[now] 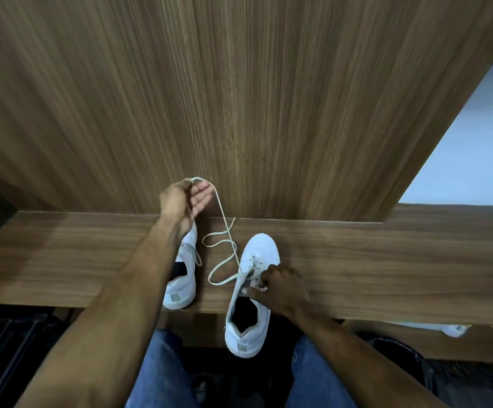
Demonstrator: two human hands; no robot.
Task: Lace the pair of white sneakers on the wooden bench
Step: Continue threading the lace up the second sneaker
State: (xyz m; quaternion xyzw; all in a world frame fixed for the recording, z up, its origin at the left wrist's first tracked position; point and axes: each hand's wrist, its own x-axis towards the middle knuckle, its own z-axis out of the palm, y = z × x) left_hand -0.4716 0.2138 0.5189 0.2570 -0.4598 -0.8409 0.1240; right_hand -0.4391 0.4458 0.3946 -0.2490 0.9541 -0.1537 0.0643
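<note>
a wood-panelled wall backs the wooden worktop [386, 260]. the right sneaker [251, 293] overhangs its near edge, gripped at the eyelets by the right hand [280, 290]. the left hand [186, 201], other fingers spread, pinches the lace [224, 228] taut; a hard tug could unthread it or tip the shoe off.

Left hand [185, 201] lifts the lace [224, 223]; right hand [280, 287] grips the sneaker [257, 275].

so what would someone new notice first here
Likely the white lace, pulled up taut from the right sneaker by the left hand against the wood panel, with slack looping on the bench. The right hand holds that sneaker; the other sneaker sits beside it.
</note>
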